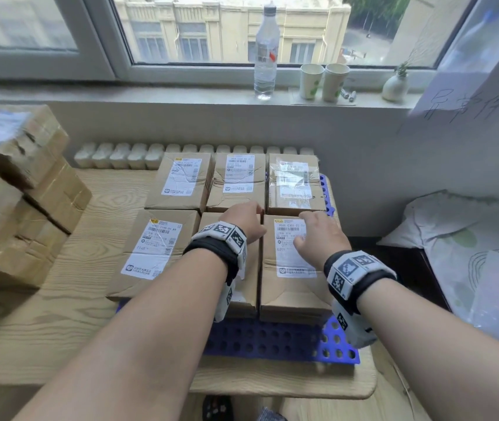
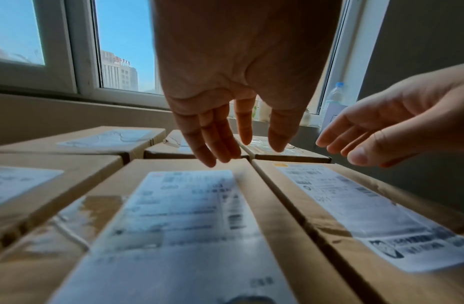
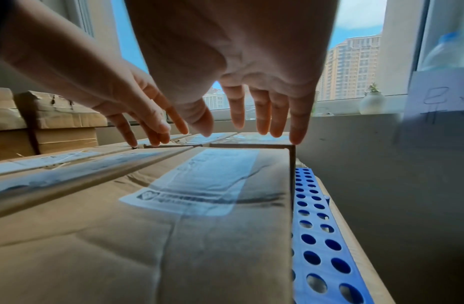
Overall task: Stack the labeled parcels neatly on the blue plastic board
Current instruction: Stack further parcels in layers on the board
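Nearest, both hands hovered over six labeled parcels (image 1: 290,262) laid in two rows on the blue plastic board (image 1: 272,344) on the tabletop (image 1: 69,326). The left hand (image 1: 243,221) and right hand (image 1: 321,235) held nothing, fingers (image 2: 207,144) loosely spread. Beyond, a water bottle (image 1: 266,53) stood on the windowsill.

Parcels on board: six brown cardboard parcels, each with a white shipping label facing up, lie flat in two rows of three, sides touching or just apart.
Far row: far-left parcel (image 1: 180,180), far-middle parcel (image 1: 237,182), far-right parcel (image 1: 295,183) with glossy tape over its label.
Near row: near-left parcel (image 1: 154,253), near-middle parcel (image 1: 249,268) mostly hidden, near-right parcel (image 1: 290,262).
Blue plastic board (image 1: 272,341): perforated with round holes, flat on the desk (image 1: 60,329), showing at the near and right edges.
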{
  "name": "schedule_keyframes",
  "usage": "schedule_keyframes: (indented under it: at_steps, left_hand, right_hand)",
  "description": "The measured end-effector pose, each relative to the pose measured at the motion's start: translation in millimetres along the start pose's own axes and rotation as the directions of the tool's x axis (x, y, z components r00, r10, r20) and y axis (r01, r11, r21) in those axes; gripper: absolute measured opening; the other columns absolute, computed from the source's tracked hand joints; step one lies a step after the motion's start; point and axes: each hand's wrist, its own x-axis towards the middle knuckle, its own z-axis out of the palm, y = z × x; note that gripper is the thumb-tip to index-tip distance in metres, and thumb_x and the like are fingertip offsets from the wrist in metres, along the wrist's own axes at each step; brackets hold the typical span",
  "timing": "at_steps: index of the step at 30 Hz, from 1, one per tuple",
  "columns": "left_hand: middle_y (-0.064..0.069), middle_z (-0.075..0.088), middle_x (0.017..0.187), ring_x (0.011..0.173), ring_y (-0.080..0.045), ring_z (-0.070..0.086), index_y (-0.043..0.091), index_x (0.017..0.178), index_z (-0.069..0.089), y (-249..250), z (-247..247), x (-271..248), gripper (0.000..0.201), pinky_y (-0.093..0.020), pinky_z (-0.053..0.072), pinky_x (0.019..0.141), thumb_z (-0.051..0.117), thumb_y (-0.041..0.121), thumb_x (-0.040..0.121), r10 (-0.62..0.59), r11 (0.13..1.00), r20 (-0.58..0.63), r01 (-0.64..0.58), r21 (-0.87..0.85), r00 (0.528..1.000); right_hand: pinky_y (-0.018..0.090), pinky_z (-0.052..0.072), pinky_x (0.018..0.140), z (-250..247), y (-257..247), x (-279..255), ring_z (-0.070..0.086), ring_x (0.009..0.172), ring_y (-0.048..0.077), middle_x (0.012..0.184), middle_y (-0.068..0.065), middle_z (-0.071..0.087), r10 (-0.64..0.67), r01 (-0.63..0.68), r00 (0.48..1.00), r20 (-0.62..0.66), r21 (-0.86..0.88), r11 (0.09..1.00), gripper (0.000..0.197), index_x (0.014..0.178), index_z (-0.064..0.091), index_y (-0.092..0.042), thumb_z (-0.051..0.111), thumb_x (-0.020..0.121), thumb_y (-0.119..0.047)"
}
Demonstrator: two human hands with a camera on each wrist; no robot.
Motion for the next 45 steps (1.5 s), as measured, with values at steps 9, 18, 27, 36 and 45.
schedule_keyframes:
  at_steps: [9, 18, 27, 36, 45]
  left_hand:
    - [-0.006, 0.043, 0.141, 0.13, -0.027, 0.042, 0.024, 0.14, 0.043, -31.7, -11.2, -33.0, 0.049, -0.04, 0.041, 0.104, 0.055, 0.03, 0.093, -0.041, 0.974, -0.039, 0.049, 0.221, 0.998]
    - [-0.004, 0.044, 0.142, 0.131, -0.026, 0.042, 0.024, 0.14, 0.044, -65.1, -34.3, -68.1, 0.05, -0.042, 0.043, 0.103, 0.056, 0.033, 0.093, -0.113, 0.978, -0.118, 0.131, 0.162, 0.987]
    - [-0.003, 0.048, 0.139, 0.129, -0.025, 0.043, 0.025, 0.137, 0.049, -117.2, -73.1, -105.2, 0.045, -0.04, 0.042, 0.101, 0.054, 0.033, 0.094, -0.133, 0.98, -0.234, 0.164, 0.117, 0.963]
    - [-0.004, 0.048, 0.141, 0.129, -0.025, 0.044, 0.024, 0.139, 0.046, -203.3, -127.8, -158.8, 0.046, -0.042, 0.044, 0.102, 0.054, 0.036, 0.095, -0.187, 0.966, -0.283, 0.228, 0.122, 0.941]
    - [-0.005, 0.051, 0.134, 0.127, -0.026, 0.045, 0.023, 0.133, 0.052, -290.1, -164.5, -216.6, 0.04, -0.043, 0.044, 0.101, 0.053, 0.034, 0.094, -0.248, 0.956, -0.353, 0.287, 0.062, 0.902]
  right_hand:
    - [0.039, 0.043, 0.1, -0.2, -27.3, -11.6, 0.044, 0.126, 0.023, 0.134, 0.005, 0.05, -0.091, 0.096, 0.992, 0.084, -0.055, 0.994, 0.046, 0.138, 0.046, -0.018, 0.05, 0.094, -0.031]
    - [0.04, 0.047, 0.097, 3.3, -73.9, -19.4, 0.049, 0.122, 0.025, 0.134, 0.006, 0.05, -0.19, 0.199, 0.974, 0.126, -0.056, 0.978, 0.046, 0.139, 0.046, -0.019, 0.048, 0.095, -0.032]
    - [0.038, 0.048, 0.093, 1.8, -148.4, -32.2, 0.052, 0.118, 0.021, 0.129, 0.002, 0.055, -0.278, 0.283, 0.958, 0.063, -0.09, 0.955, 0.044, 0.137, 0.049, -0.02, 0.046, 0.097, -0.037]
    - [0.039, 0.046, 0.098, 12.0, -258.5, -62.8, 0.052, 0.121, 0.022, 0.132, 0.003, 0.056, -0.384, 0.384, 0.923, 0.027, -0.071, 0.92, 0.042, 0.134, 0.051, -0.019, 0.046, 0.097, -0.038]
    - [0.039, 0.048, 0.094, 33.6, -361.6, -97.4, 0.053, 0.115, 0.022, 0.124, 0.003, 0.058, -0.469, 0.468, 0.883, 0.023, -0.116, 0.876, 0.04, 0.132, 0.053, -0.02, 0.046, 0.097, -0.039]
